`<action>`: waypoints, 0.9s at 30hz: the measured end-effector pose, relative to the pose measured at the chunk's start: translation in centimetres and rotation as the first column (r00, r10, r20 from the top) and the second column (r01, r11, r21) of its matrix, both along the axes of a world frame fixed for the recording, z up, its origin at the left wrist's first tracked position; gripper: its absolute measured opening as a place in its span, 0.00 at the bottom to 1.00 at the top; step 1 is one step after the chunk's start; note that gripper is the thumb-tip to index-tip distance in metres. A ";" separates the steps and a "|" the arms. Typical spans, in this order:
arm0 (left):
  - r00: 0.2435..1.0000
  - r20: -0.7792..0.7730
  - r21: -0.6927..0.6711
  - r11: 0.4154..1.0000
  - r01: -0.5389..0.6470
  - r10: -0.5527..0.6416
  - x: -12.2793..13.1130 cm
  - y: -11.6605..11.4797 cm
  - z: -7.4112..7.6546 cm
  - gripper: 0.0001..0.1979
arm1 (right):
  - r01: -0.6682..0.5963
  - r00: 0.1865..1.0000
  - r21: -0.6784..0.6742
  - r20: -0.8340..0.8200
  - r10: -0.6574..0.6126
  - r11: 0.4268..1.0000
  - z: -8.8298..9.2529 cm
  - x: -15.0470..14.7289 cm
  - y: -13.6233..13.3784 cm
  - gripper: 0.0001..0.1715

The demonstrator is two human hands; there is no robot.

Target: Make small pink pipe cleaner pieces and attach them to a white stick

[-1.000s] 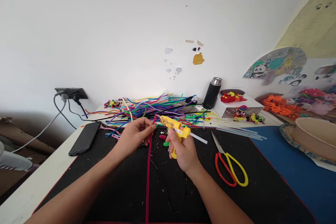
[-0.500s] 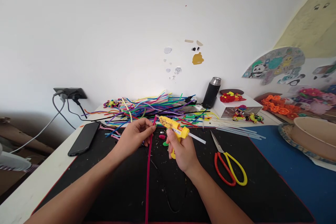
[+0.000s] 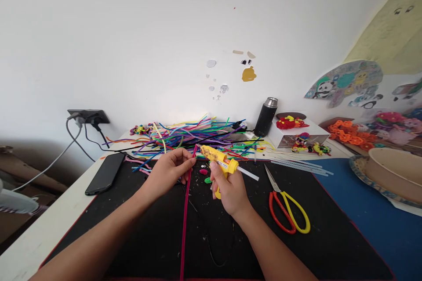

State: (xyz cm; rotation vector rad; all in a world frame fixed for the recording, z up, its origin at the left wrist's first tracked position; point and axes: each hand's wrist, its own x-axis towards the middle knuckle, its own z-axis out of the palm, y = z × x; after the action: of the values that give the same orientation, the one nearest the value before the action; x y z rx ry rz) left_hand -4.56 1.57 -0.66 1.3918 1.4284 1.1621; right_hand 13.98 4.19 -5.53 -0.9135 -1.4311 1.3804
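Observation:
Between the fingertips of my left hand (image 3: 173, 167) is a long magenta pipe cleaner (image 3: 185, 219), pinched near its upper end and hanging down toward me over the black mat (image 3: 141, 237). My right hand (image 3: 231, 189) is wrapped round a yellow hot glue gun (image 3: 216, 156), its nozzle pointing left at the pipe cleaner's tip. Whether nozzle and tip touch, I cannot tell. A clear glue stick (image 3: 249, 174) sticks out of the gun's back. Beyond my hands lie a small magenta piece (image 3: 203, 171) and a green piece (image 3: 207, 180), the latter partly hidden by the gun.
Scissors (image 3: 283, 204) with red and yellow handles lie right of my right hand. A phone (image 3: 105, 174) rests at the left. Along the wall are a heap of pipe cleaners (image 3: 191, 134), a black flask (image 3: 265, 117) and a white box (image 3: 283, 138). A black cord (image 3: 211, 254) loops across the mat.
Both hands keep almost the same pose and grip. The lower end of the pipe cleaner has swung slightly left.

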 end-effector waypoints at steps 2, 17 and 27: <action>1.000 -0.008 0.004 1.000 -0.004 0.004 0.0 0.0 0.1 0.22 | -0.002 1.000 0.000 0.014 0.002 1.000 0.0 0.0 0.0 0.34; 1.000 -0.002 0.013 1.000 -0.005 0.005 -0.1 0.1 0.0 0.22 | -0.012 0.999 0.017 0.048 0.011 1.000 0.4 0.1 -0.3 0.34; 1.000 0.002 -0.004 1.000 -0.004 0.004 -0.1 -0.1 0.0 0.23 | -0.016 0.999 0.035 0.049 0.014 0.999 0.3 0.1 -0.4 0.32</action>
State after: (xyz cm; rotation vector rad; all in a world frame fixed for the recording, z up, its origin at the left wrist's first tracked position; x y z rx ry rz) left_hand -4.63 1.52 -0.66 1.3854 1.4325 1.1623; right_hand 14.11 3.83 -5.25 -0.9208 -1.4968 1.3481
